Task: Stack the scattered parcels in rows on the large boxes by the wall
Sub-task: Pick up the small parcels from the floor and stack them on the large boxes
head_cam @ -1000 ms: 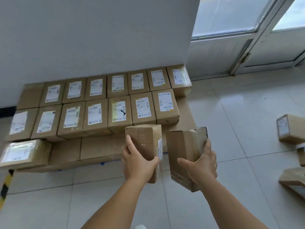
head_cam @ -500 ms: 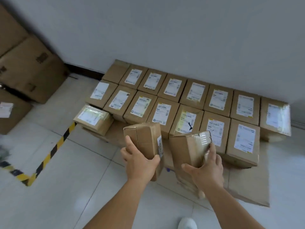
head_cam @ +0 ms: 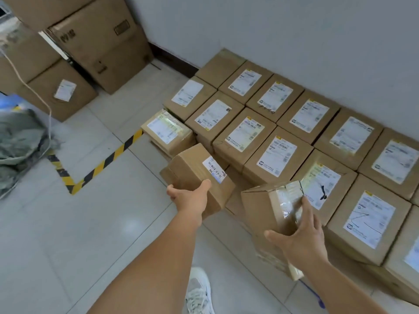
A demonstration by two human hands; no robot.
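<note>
While both hands are loaded, the step in hand appears to be the carry-in and placement of two parcels at the front, left-hand end of the stack. The left hand (head_cam: 190, 198) grips a small brown cardboard parcel with a white barcode label (head_cam: 199, 175), thumb curled over its near top edge and the fingers hidden beneath; it is held in the air just in front of the taped brown parcel with a glossy label (head_cam: 167, 130) that sits alone at the left corner of the front row. The right hand (head_cam: 297, 234) holds a tape-wrapped brown cardboard parcel (head_cam: 269, 211), fingers spread up its taped face and thumb hooked round the near side; it is held in front of the second row of labelled brown parcels (head_cam: 272, 155), clear of the flattened large brown cardboard boxes (head_cam: 235, 205) that carry them. The left parcel is tilted, its long axis running from near-left to far-right, label face turned up and to the right. The right parcel stands nearly on end, long axis close to vertical and leaning left, with no label visible. In my judgement the next move calls for lowering the left parcel label-up beside the lone front parcel, square to the row edge, then turning the right parcel flat to follow.
</note>
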